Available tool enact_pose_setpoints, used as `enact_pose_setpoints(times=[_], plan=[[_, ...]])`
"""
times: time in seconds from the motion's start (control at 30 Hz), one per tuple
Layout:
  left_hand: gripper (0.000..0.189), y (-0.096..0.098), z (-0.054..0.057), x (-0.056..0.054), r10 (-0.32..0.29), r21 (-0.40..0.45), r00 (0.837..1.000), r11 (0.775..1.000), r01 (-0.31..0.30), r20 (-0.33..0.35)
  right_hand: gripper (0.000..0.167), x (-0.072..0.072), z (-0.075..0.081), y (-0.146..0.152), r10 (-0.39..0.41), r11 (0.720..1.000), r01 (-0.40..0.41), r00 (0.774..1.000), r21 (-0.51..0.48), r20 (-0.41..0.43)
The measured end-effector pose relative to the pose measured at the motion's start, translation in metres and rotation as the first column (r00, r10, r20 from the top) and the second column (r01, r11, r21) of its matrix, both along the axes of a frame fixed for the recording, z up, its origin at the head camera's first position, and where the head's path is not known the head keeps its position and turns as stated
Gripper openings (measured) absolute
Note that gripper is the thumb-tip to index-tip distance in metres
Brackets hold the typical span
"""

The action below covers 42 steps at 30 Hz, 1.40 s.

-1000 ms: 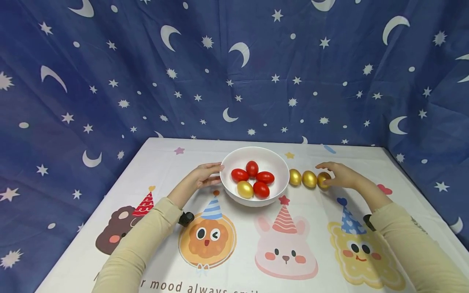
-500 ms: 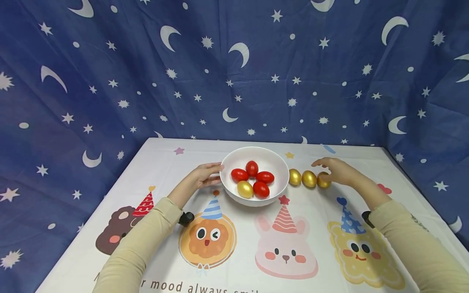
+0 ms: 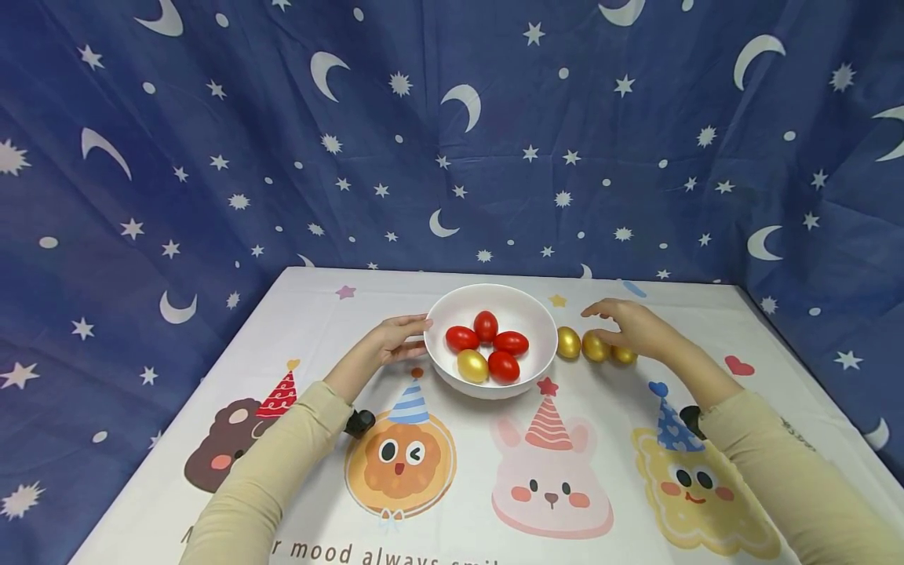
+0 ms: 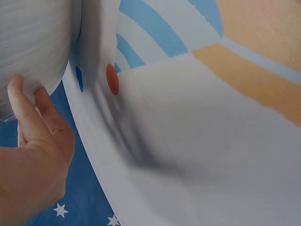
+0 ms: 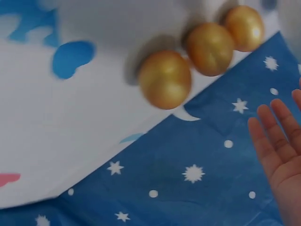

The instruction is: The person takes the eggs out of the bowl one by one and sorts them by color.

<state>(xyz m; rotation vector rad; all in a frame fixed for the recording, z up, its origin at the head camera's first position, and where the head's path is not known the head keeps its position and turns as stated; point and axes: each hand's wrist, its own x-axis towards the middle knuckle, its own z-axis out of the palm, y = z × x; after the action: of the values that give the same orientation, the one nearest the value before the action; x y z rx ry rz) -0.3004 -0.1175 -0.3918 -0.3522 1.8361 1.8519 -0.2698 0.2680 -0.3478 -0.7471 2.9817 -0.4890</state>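
Note:
A white bowl (image 3: 526, 314) holds several red eggs (image 3: 511, 342) and one gold egg (image 3: 472, 366). At the bowl's left side my left hand (image 3: 395, 337) rests its extended fingertips by the rim. The left wrist view has those fingers (image 4: 42, 122) against the outer wall of the bowl (image 4: 33, 47). Three gold eggs (image 3: 568, 343) lie in a row on the table, right of the bowl. My right hand (image 3: 636, 326) hovers over the row, fingers loosely bent and holding nothing, partly covering the middle and right eggs. In the right wrist view its fingers (image 5: 277, 136) appear apart from the eggs (image 5: 164, 80).
The white tablecloth (image 3: 466, 463) is printed with cartoon figures and lettering. Behind the table hangs a blue curtain (image 3: 395, 212) with moons and stars. A black wrist device (image 3: 360, 423) shows at the left sleeve, another (image 3: 692, 421) at the right.
My right hand has left the rightmost gold egg and shifted left over the row, toward the middle one. The eggs, the bowl and my left hand stay in place.

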Motion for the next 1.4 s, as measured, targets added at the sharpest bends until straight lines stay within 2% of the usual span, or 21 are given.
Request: enact_pose_setpoints(times=[0.17,0.4,0.57,0.97,1.13,1.27,1.4], plan=[[0.051,0.002,-0.002,0.000,-0.006,0.010,1.000,1.000,0.006,-0.004,0.031,0.005,0.004,-0.009,-0.036,0.998,0.034,0.999,-0.057,-0.029],[0.052,0.001,-0.003,-0.002,-0.005,0.006,1.000,1.000,0.005,0.006,0.031,0.013,0.005,-0.024,0.019,0.979,-0.030,0.998,-0.203,-0.056],[0.053,-0.001,-0.001,-0.003,-0.004,0.015,1.000,1.000,0.004,0.000,0.030,0.020,0.009,-0.040,0.027,0.965,-0.039,0.998,-0.261,-0.051],[0.053,-0.001,-0.002,0.001,-0.007,0.011,1.000,1.000,0.007,-0.004,0.026,0.031,0.007,-0.076,0.045,0.955,-0.059,0.998,-0.291,-0.054],[0.052,-0.002,-0.001,0.002,0.001,0.012,1.000,1.000,-0.001,-0.002,0.024,0.035,0.003,-0.096,0.057,0.955,-0.062,0.998,-0.289,-0.026],[0.053,-0.002,0.000,0.002,-0.003,0.000,1.000,1.000,0.003,-0.003,0.024,0.037,0.003,-0.111,0.063,0.961,-0.057,0.998,-0.270,0.014],[0.052,-0.001,-0.001,0.001,-0.007,0.004,1.000,1.000,0.007,0.002,0.026,0.037,0.007,-0.123,0.083,0.968,-0.080,0.997,-0.237,0.003]])
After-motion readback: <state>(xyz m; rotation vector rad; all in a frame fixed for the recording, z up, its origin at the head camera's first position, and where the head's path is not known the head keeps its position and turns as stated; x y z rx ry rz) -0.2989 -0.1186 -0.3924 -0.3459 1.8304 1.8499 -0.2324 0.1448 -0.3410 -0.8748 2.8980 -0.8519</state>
